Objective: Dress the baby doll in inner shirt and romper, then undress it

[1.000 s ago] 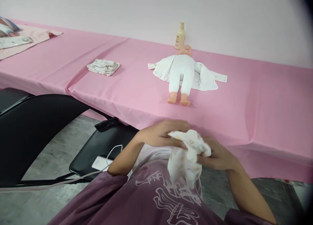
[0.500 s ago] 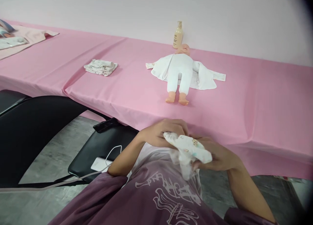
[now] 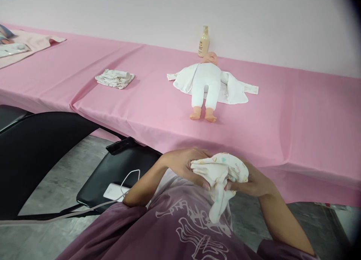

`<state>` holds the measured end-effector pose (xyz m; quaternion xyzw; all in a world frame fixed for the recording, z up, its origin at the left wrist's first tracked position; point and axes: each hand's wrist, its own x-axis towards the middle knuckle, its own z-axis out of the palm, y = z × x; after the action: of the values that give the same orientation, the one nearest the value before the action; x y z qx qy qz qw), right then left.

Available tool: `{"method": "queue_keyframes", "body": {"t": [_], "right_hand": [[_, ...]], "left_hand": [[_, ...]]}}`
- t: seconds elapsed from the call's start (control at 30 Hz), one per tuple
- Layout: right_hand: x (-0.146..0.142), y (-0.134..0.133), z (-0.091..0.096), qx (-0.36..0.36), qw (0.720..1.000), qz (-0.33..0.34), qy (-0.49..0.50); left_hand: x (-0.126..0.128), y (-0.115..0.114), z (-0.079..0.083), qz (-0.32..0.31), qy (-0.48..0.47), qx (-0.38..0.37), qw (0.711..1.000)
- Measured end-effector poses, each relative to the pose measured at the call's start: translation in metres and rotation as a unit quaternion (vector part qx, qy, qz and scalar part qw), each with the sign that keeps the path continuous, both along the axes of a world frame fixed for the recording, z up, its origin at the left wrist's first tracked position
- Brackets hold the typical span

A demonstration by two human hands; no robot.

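Observation:
Between my two hands, just in front of the table edge, is a bunched white baby garment point(image 3: 218, 173) with a small coloured print; its exact kind is hard to make out. My left hand point(image 3: 187, 166) grips its left side, thumb on top. The right side is held by my right hand point(image 3: 249, 181), with the thumb pressing near the middle and the other fingers mostly hidden. One narrow end of the cloth hangs down toward my shirt. Beyond my hands, a baby doll point(image 3: 206, 83) lies on its back on an opened white baby jacket point(image 3: 238, 88), feet toward me.
The pink-covered table point(image 3: 158, 113) runs along the wall. A folded cloth stack point(image 3: 115, 78) lies left of the doll, and a pump bottle point(image 3: 203, 41) stands behind its head. Black chairs point(image 3: 47, 151) are at left, with a phone point(image 3: 121, 145) and a white power bank point(image 3: 115, 191).
The garment has been gathered up and spread more between my hands, and one end now hangs lower. Both thumbs have come over onto the cloth. The doll stays as it was.

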<state>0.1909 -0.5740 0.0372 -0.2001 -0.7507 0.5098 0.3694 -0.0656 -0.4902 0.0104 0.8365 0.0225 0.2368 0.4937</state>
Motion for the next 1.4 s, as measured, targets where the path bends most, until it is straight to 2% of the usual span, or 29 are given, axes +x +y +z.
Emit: {"method": "queue_keyframes", "body": {"t": [0.1,0.17,0.23,0.27,0.33,0.43,0.5,0.53,0.6,0.67,0.8,0.83,0.9,1.0,1.03,1.1,1.17,1.2,1.27,1.4], "right_hand": [[-0.007,0.001,-0.01,-0.002,0.997,0.08,-0.012],[-0.011,0.004,-0.015,0.005,0.988,0.153,-0.009],[-0.01,0.006,-0.016,0.013,0.982,0.189,0.005],[-0.007,0.007,-0.015,0.014,0.983,0.185,0.017],[0.001,0.007,-0.012,-0.02,0.991,0.124,0.041],[0.014,0.006,-0.004,-0.11,0.992,0.006,0.061],[0.019,0.007,-0.001,-0.142,0.988,0.002,0.058],[0.019,0.009,0.0,-0.145,0.988,0.024,0.05],[0.015,0.014,0.002,-0.139,0.988,0.07,0.023],[0.009,0.022,0.003,-0.125,0.987,0.106,-0.006],[0.003,0.043,0.008,-0.108,0.973,0.202,0.02],[0.006,0.051,0.012,-0.106,0.972,0.208,0.026],[0.016,0.07,0.025,-0.101,0.983,0.153,0.016],[0.032,0.111,0.062,-0.084,0.995,-0.051,-0.023],[0.035,0.127,0.078,-0.066,0.994,-0.088,-0.027],[0.036,0.157,0.108,-0.049,0.991,-0.121,-0.038],[0.032,0.181,0.128,-0.028,0.99,-0.119,-0.066],[0.03,0.19,0.132,-0.019,0.99,-0.114,-0.084],[0.023,0.199,0.124,-0.005,0.986,-0.109,-0.126],[0.005,0.197,0.067,-0.03,0.975,-0.119,-0.185]], "left_hand": [[-0.004,0.0,-0.004,-0.025,-0.058,-0.087,0.994],[-0.006,-0.001,-0.007,0.009,-0.069,-0.126,0.99],[-0.004,-0.002,-0.01,0.015,-0.069,-0.145,0.987],[-0.002,-0.003,-0.011,0.016,-0.074,-0.15,0.986],[0.004,-0.005,-0.009,-0.004,-0.094,-0.159,0.983],[0.012,-0.007,0.002,-0.11,-0.081,-0.174,0.975],[0.012,-0.007,0.013,-0.143,-0.049,-0.174,0.973],[0.011,-0.006,0.017,-0.123,-0.041,-0.172,0.976],[0.003,-0.002,0.024,-0.038,-0.047,-0.171,0.983],[-0.005,0.003,0.025,0.034,-0.059,-0.168,0.983],[-0.012,0.013,0.021,0.062,-0.049,-0.162,0.984],[-0.011,0.016,0.023,0.071,-0.045,-0.161,0.983],[-0.006,0.023,0.032,0.117,-0.04,-0.154,0.98],[0.006,0.046,0.062,0.227,-0.04,-0.119,0.966],[0.01,0.056,0.073,0.269,-0.048,-0.102,0.957],[0.017,0.076,0.095,0.345,-0.087,-0.072,0.932],[0.021,0.092,0.106,0.397,-0.126,-0.058,0.907],[0.021,0.097,0.107,0.414,-0.137,-0.056,0.898],[0.019,0.103,0.095,0.441,-0.138,-0.062,0.885],[0.013,0.1,0.04,0.479,-0.096,-0.126,0.863]]}}
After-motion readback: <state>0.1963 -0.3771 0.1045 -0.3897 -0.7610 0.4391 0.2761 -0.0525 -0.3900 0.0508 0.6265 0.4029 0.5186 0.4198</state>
